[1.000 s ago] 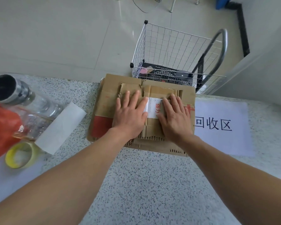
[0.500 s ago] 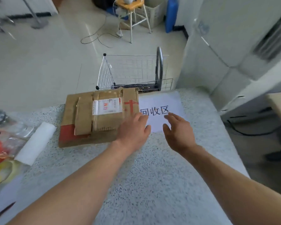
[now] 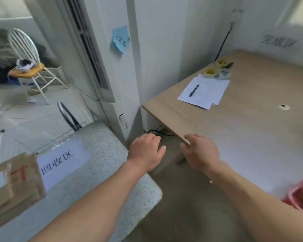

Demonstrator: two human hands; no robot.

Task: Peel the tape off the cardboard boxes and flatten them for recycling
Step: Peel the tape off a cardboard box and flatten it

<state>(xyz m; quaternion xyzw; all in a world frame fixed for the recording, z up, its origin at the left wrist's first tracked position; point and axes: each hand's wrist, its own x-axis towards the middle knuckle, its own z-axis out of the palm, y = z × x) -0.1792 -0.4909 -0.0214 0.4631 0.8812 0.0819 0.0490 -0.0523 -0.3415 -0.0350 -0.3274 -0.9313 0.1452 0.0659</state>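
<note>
The flattened cardboard (image 3: 12, 186) lies at the left edge of the view on the speckled counter (image 3: 112, 154), just beside the white sign (image 3: 59, 165) with printed characters; part of it overlaps the sign's near corner. A red mark and a pale label show on its top face; whether any tape remains on it cannot be told from this view. Judged from how it lies, this item is flattened and set down at the sign, so that stage appears complete. Both hands are empty and hang in the gap between the counter and the wooden table (image 3: 243, 128). The left hand (image 3: 145, 152) has loosely curled fingers and holds nothing. The right hand (image 3: 199, 152) has relaxed, slightly spread fingers, close to the table's near corner; contact with the edge cannot be confirmed. On the table lie paper sheets (image 3: 210, 95) with a pen (image 3: 194, 90), and tape rolls (image 3: 215, 70) near the wall. No further box is visible, so what remains of the task cannot be determined; the likely next step is to fetch another box, if any.
</note>
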